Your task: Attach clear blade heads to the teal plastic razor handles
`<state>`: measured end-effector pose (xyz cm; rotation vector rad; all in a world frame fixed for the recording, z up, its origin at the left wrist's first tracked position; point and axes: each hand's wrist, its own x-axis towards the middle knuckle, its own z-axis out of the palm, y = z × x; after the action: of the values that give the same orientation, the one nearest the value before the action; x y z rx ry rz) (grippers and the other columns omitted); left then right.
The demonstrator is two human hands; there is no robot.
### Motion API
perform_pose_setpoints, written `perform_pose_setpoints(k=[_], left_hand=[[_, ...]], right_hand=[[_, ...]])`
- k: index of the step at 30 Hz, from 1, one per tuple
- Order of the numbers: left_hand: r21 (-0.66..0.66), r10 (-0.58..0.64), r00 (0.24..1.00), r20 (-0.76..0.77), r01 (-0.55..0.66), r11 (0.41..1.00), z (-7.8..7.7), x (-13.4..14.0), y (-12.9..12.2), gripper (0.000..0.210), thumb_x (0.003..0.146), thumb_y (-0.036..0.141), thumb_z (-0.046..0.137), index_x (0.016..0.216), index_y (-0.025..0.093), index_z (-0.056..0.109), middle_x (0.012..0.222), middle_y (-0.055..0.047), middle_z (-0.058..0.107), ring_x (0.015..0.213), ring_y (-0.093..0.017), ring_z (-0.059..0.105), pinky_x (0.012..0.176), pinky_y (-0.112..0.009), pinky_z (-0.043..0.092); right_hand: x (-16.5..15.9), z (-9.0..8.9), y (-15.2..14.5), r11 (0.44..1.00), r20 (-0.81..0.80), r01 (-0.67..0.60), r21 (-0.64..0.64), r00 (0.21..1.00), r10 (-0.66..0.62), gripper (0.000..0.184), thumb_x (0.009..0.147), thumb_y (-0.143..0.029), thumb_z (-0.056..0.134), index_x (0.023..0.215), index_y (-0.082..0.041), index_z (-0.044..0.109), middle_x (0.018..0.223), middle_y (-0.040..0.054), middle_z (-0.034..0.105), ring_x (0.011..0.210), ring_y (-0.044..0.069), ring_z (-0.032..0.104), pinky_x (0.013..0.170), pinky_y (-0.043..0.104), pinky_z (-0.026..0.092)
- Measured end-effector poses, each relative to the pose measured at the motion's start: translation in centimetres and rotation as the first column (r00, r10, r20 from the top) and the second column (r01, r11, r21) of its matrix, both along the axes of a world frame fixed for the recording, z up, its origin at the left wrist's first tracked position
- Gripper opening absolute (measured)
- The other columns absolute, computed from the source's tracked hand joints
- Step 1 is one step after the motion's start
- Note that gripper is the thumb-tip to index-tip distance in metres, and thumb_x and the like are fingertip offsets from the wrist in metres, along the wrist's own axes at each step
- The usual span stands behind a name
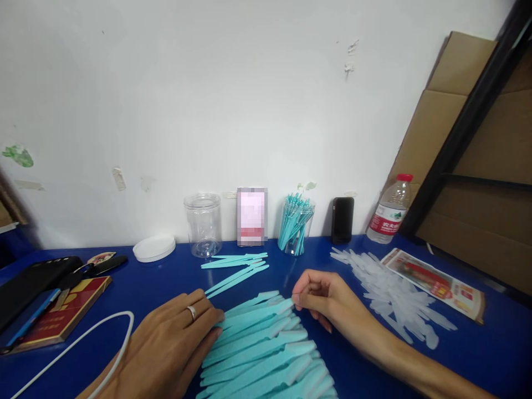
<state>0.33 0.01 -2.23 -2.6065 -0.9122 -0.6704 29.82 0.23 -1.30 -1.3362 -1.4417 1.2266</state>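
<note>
A heap of flat turquoise eyebrow razors lies on the blue table in front of me, mostly side by side. At its far edge, one eyebrow razor spans the gap between my hands. My left hand, with a ring on one finger, closes its fingertips and thumb around the left end. Thumb and forefinger of my right hand pinch the right end, while the other fingers curl in. Beyond the heap lie several loose razors, apart from it.
Behind stand a clear empty jar, a jar of turquoise razors, a phone and a water bottle. Translucent strips lie at right. A white lid, red box and white cable are left.
</note>
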Motion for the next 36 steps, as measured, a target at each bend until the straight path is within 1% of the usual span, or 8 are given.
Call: perform_pose_setpoints(k=[9,15,18,22,27,30,33,36], left_hand=[[-0.086,-0.013,0.995,-0.101,0.005,0.996,0.8,0.2,-0.4,0.017,0.094,0.016,0.048,0.088,0.024,0.061,0.089,-0.003,0.069,0.083,-0.023,0.066,0.076,-0.035,0.052],[0.016,0.001,0.998,-0.069,0.0,1.0,0.0,-0.5,0.1,0.018,0.093,0.023,0.052,0.107,0.027,0.062,0.1,-0.002,0.074,0.095,-0.026,0.07,0.086,-0.04,0.053],[0.057,0.043,0.999,-0.009,-0.042,0.997,-0.3,-0.9,0.5,0.02,0.094,0.025,0.052,0.114,0.026,0.059,0.101,-0.002,0.073,0.096,-0.025,0.07,0.088,-0.037,0.054],[-0.061,0.094,0.988,0.121,-0.087,0.994,-0.4,-1.0,1.3,0.014,0.099,0.026,0.048,0.107,0.027,0.059,0.091,0.001,0.071,0.083,-0.017,0.071,0.081,-0.027,0.055],[-0.092,0.108,0.98,0.169,-0.093,0.991,-1.7,-1.7,2.7,0.023,0.101,0.03,0.047,0.12,0.028,0.059,0.11,0.0,0.074,0.102,-0.017,0.071,0.094,-0.028,0.055],[-0.066,0.104,0.984,0.146,-0.095,0.993,-2.3,-2.2,3.0,0.034,0.101,0.028,0.045,0.133,0.031,0.056,0.126,0.0,0.072,0.115,-0.019,0.068,0.098,-0.031,0.055],[-0.108,0.073,0.995,0.064,-0.066,0.992,-2.5,-2.4,3.0,0.046,0.099,0.022,0.042,0.142,0.038,0.049,0.138,0.004,0.065,0.127,-0.02,0.061,0.101,-0.034,0.054],[-0.095,0.059,0.994,0.092,-0.051,0.994,-2.8,-2.5,3.2,0.047,0.099,0.016,0.036,0.135,0.04,0.054,0.134,0.006,0.068,0.129,-0.02,0.059,0.1,-0.037,0.053]], right_hand=[[-0.2,-0.3,-0.2,0.999,0.015,-0.041,0.023,0.999,0.04,0.01,0.074,-0.023,0.07,0.071,-0.016,0.063,0.056,-0.0049,0.05,0.048,0.008,0.039,0.038,0.018,0.024],[0.2,-0.3,0.0,0.993,0.064,-0.054,0.109,0.997,0.047,0.014,0.078,-0.028,0.07,0.072,-0.016,0.065,0.058,-0.0041,0.051,0.052,0.009,0.041,0.048,0.022,0.03],[1.0,0.2,0.4,0.982,0.075,0.012,0.191,0.997,-0.027,0.016,0.08,-0.031,0.067,0.074,-0.017,0.065,0.061,-0.0039,0.051,0.055,0.009,0.039,0.05,0.023,0.029],[2.5,1.3,1.3,0.921,0.143,0.133,0.365,0.97,-0.196,0.021,0.082,-0.037,0.065,0.073,-0.018,0.063,0.063,-0.0032,0.052,0.057,0.011,0.043,0.052,0.025,0.031],[5.3,2.4,2.7,0.795,0.423,0.147,0.588,0.782,-0.457,0.016,0.085,-0.032,0.058,0.075,-0.021,0.065,0.065,-0.0015,0.06,0.062,0.015,0.055,0.059,0.027,0.039],[6.9,2.6,3.5,0.801,0.577,0.13,0.585,0.627,-0.523,0.012,0.084,-0.028,0.057,0.077,-0.023,0.065,0.067,-0.0017,0.065,0.063,0.016,0.059,0.06,0.027,0.04],[7.9,2.6,4.0,0.815,0.643,0.138,0.563,0.547,-0.536,0.009,0.084,-0.026,0.058,0.079,-0.024,0.065,0.07,-0.0013,0.067,0.064,0.018,0.061,0.06,0.027,0.039],[8.6,2.9,4.3,0.838,0.719,0.136,0.528,0.453,-0.527,0.01,0.086,-0.026,0.058,0.083,-0.024,0.067,0.075,0.0008,0.07,0.069,0.02,0.064,0.059,0.028,0.038]])
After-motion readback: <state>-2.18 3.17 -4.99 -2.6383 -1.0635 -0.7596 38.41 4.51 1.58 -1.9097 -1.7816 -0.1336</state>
